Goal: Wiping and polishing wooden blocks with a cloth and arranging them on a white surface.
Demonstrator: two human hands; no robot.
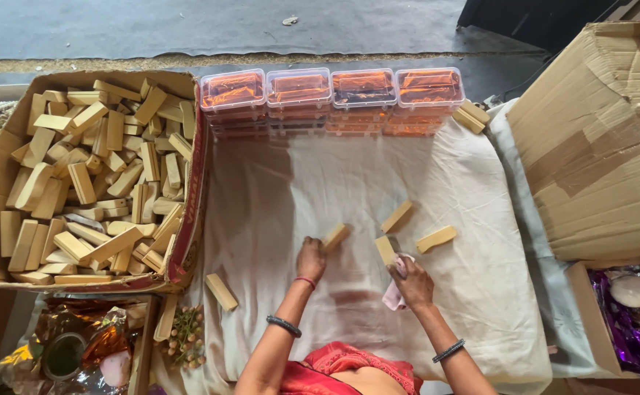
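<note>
On a white cloth (334,175), my left hand (309,260) grips the near end of a pale wooden block (336,235). My right hand (410,281) holds a pink cloth (394,294) and touches another wooden block (385,249). Two more loose blocks lie on the cloth just beyond: one (397,216) angled, one (437,238) to the right. Another block (221,291) lies at the cloth's near left.
A big cardboard box (188,241) full of several wooden blocks is on the left. Stacks of clear orange-tinted plastic cases (331,95) line the far edge. A large cardboard carton (597,146) stands on the right, purple foil (638,329) below it.
</note>
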